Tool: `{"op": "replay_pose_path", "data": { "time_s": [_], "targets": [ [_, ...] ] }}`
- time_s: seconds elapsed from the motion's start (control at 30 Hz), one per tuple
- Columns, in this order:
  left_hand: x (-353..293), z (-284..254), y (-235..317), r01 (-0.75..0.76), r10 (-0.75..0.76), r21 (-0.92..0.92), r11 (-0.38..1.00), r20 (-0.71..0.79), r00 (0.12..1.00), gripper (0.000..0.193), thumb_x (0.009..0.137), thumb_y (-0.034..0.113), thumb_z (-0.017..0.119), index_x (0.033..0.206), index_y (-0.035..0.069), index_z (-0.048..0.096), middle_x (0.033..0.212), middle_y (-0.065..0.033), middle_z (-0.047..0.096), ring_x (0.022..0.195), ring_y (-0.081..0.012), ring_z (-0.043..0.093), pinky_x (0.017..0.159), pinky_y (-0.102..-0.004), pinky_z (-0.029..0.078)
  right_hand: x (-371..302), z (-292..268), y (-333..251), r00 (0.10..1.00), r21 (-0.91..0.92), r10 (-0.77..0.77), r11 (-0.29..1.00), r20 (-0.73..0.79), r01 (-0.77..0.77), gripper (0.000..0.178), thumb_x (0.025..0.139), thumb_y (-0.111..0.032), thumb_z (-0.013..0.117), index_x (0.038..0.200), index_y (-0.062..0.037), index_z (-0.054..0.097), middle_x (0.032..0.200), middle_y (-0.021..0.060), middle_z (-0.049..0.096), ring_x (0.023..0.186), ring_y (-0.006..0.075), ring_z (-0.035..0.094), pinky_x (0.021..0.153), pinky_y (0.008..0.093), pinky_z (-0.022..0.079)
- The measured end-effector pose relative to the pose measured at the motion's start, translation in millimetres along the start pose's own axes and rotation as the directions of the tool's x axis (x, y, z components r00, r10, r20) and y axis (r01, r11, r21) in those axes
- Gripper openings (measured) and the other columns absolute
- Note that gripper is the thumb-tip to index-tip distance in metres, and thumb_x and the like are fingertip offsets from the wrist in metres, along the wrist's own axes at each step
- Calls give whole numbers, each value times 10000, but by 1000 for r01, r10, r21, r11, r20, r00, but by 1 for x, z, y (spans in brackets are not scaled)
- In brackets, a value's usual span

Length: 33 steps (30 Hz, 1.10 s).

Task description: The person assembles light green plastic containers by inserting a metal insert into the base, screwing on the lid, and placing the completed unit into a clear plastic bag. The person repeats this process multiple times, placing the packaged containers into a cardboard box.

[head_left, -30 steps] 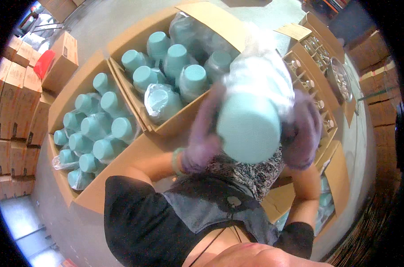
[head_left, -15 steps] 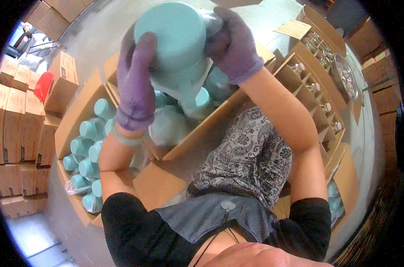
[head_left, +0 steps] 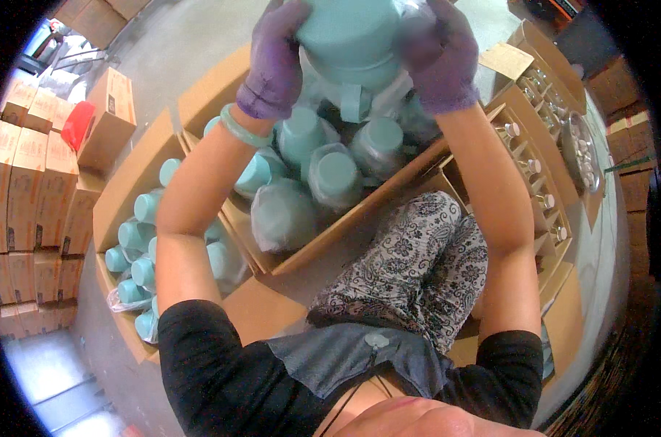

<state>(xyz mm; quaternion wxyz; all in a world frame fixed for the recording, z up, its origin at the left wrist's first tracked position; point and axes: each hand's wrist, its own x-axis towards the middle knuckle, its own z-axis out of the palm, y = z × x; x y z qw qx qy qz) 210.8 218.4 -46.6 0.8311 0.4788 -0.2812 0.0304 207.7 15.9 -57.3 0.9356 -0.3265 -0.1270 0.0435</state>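
Both hands wear purple gloves and are raised at the top of the view. Between them they grip a large teal container (head_left: 352,44) with a wide round top and a small tab hanging from its side. My left hand (head_left: 274,69) is closed on its left side. At its right side my right hand (head_left: 447,65) is closed too, its fingers partly blurred, with clear wrap beside them. Just below stands an open cardboard box (head_left: 345,231) holding several teal containers (head_left: 334,175) in clear plastic bags. The held container's far side is cut off by the frame.
To the left, another carton (head_left: 119,189) is full of teal-topped bottles (head_left: 135,236). On the right, a divided carton (head_left: 556,251) holds bottles with pale caps, near a metal bowl (head_left: 579,156) of small pieces. Stacked boxes (head_left: 25,189) and a red item (head_left: 77,125) stand far left.
Both hands have moved the teal container away from me and to the right. More of the bagged containers in the box below now shows.
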Motion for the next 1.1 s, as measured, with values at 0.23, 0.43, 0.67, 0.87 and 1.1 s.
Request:
{"op": "replay_pose_path", "data": {
  "time_s": [0.23,0.43,0.67,0.87,1.1],
  "targets": [
    [-52,-19,-30,46,37,197,979,-398,917,495,840,228,440,1274,5,524,1177,-124,582,1099,-229,543,973,-348,423,7,-38,58,972,25,186,983,-145,-184,204,913,-222,585,1011,-45,609,918,51,602,821,178,585,763,326,499],
    [-117,-31,-69,191,-57,184,964,-557,829,587,817,292,473,1330,8,475,1300,-153,520,1188,-286,516,1026,-401,405,-48,-51,114,980,-342,137,922,-143,-179,287,860,-343,617,980,-82,611,825,5,543,712,107,489,634,251,417],
    [-109,-47,-85,173,81,366,915,-584,808,545,868,252,465,1365,27,463,1347,-154,486,1253,-294,458,1077,-396,348,-70,-104,106,942,-873,-172,-451,288,185,843,730,-354,737,1425,-67,356,1387,216,435,1307,386,376,1111,525,240],
    [-111,-62,-55,-408,254,913,10,393,884,463,787,237,628,1194,19,614,1314,-228,513,1272,-414,453,1065,-500,353,-74,-157,72,977,-563,43,-812,209,156,575,807,-250,631,1335,-92,464,1343,175,511,1280,351,451,1092,576,257],
    [-145,-68,-58,-465,178,882,73,447,876,737,683,450,798,1222,23,532,1301,-229,498,1190,-471,509,1002,-581,417,-40,-139,34,947,-753,-95,-633,307,181,335,848,-120,536,1177,-67,571,1239,157,596,1185,305,557,1065,560,335]
  ]
}}
